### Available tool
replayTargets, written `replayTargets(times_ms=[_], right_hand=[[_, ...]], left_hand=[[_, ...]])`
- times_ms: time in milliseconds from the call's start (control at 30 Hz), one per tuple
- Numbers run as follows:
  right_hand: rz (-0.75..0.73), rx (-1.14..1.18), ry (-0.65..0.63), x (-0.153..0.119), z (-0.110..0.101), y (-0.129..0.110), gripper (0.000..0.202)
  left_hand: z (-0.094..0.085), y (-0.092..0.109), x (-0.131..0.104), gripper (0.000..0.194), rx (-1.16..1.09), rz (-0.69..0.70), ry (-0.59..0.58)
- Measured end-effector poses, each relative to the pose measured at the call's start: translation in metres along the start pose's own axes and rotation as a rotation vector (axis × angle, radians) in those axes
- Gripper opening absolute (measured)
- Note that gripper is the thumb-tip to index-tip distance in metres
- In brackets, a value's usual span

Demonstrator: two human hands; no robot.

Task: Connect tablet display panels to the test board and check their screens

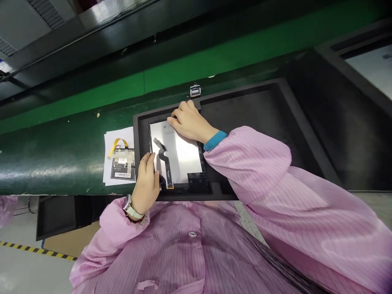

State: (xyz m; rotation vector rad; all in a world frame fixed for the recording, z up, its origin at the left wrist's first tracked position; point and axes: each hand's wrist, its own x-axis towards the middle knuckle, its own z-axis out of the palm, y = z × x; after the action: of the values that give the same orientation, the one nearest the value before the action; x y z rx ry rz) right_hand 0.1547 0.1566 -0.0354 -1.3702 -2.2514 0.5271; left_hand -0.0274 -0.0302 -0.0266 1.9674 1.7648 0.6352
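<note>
A display panel (pixel 183 159) with a silvery back, a black frame and a dark ribbon cable (pixel 167 163) lies in a black foam tray (pixel 245 118). My left hand (pixel 146 183) is closed along the panel's left edge, thumb near the lower left part. At the panel's top edge, my right hand (pixel 190 122) grips with bent fingers, some of them over the tray's raised rim. The undersides of the panel and of several fingertips are hidden.
Left of the tray, a circuit module (pixel 123 165) with a yellow flex cable rests on white paper (pixel 108 171). A small metal tally counter (pixel 195 90) sits behind the tray. The green bench (pixel 61 151) runs across; more black foam trays (pixel 346 114) stand at the right.
</note>
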Motion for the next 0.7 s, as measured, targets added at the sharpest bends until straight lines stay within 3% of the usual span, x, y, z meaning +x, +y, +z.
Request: replayTargets(times_ms=[133,267,400,467,533,600,700], right_hand=[[-0.045,0.015,0.197,-0.006,-0.028,-0.017,0.033],[-0.117,0.051,0.297,-0.031,-0.070,-0.031,0.042],[-0.081,0.045,0.271,-0.085,-0.119,-0.031,0.056],[-0.050,0.034,0.164,-0.118,-0.132,-0.025,0.056],[-0.089,0.026,0.057,-0.152,-0.131,-0.016,0.055],[-0.107,0.017,-0.026,-0.183,-0.115,-0.005,0.055],[-0.063,-0.007,-0.031,-0.219,-0.080,0.012,0.059]], left_hand=[[-0.011,-0.002,0.014,0.071,-0.458,-0.259,0.040],[-0.033,0.001,0.035,0.031,-0.722,-0.386,-0.007],[-0.073,0.001,0.075,0.015,-0.827,-0.538,-0.010],[-0.089,-0.004,0.111,0.007,-0.933,-0.701,0.011],[-0.096,-0.011,0.159,0.009,-1.065,-0.759,0.124],[-0.092,-0.017,0.214,0.014,-1.185,-0.697,0.370],[-0.072,-0.021,0.293,0.015,-1.200,-0.664,0.445]])
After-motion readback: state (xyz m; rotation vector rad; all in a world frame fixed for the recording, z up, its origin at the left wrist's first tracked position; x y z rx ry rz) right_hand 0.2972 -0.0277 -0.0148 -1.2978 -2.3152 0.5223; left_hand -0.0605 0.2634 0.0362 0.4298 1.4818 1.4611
